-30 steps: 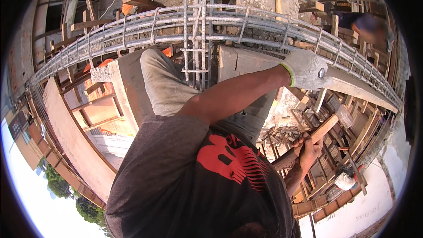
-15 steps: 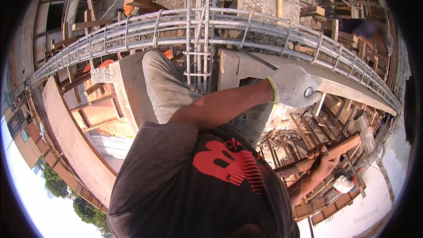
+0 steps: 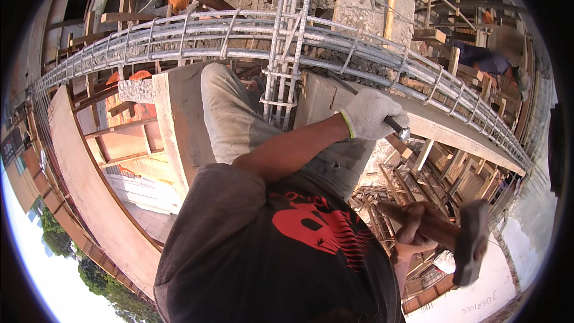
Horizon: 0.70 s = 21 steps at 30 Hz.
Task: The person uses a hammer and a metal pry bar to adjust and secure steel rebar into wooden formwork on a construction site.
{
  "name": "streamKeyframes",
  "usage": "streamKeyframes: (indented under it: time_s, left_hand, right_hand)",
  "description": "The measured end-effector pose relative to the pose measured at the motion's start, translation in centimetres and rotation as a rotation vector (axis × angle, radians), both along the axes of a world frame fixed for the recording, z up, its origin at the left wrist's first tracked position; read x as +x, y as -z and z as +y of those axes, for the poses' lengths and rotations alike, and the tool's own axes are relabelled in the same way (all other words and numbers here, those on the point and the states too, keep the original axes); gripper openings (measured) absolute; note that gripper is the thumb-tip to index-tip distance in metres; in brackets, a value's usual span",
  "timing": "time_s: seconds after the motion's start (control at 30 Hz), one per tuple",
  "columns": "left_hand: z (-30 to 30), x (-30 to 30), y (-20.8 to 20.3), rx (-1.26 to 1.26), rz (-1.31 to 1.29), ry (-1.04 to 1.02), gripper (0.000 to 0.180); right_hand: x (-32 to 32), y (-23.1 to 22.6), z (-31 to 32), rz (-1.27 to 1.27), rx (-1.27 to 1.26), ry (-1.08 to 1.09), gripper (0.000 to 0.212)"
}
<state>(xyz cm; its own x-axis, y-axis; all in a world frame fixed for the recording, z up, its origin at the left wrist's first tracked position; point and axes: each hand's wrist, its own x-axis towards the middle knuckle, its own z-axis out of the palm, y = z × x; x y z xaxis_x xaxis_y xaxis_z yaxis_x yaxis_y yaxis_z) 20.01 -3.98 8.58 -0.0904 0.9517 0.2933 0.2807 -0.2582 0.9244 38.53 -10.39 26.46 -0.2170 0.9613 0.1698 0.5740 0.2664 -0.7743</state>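
Note:
My left hand [image 3: 372, 113], in a whitish knitted glove, is closed round a steel chisel [image 3: 397, 127]. The chisel's round struck end sticks out on the right of the fist. Its shaft runs up and left toward the concrete beside the rebar, where I cannot make out the tip. Lower right, my bare right hand [image 3: 414, 227] grips the wooden handle of a sledgehammer [image 3: 472, 242]. The heavy hammer head hangs to the right of that hand, apart from the chisel.
A long rebar cage [image 3: 215, 34] crosses in front, joined by upright bars [image 3: 286, 54]. My knee [image 3: 224, 96] is bent beside wooden formwork [image 3: 179, 125]. Scrap timber [image 3: 412, 185] lies far below on the right. Another person [image 3: 481, 60] is at the upper right.
The hammer has swung down, its head now lower and nearer. My left hand has shifted slightly left and down, tilting the chisel so more of its struck end shows.

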Motion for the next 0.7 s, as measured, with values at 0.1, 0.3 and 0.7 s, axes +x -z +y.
streamKeyframes:
  time_s: [0.1, 0.3, 0.7]
  left_hand:
    - [-0.4, -0.6, 0.4, -0.032, -0.073, 0.035, 0.031]
    - [-0.4, -2.2, 0.9, 0.012, -0.02, -0.06, 0.032]
    - [-1.5, -2.3, 2.8, -0.025, 0.053, 0.049, 0.023]
  right_hand:
    - [-0.4, 1.1, 0.2, -0.532, -0.53, -0.223, 0.025]
    - [0.3, -8.0, 3.3, 0.024, -0.042, 0.001, 0.026]
    - [1.0, 4.2, -1.3, -0.066, -0.615, -0.016, 0.023]
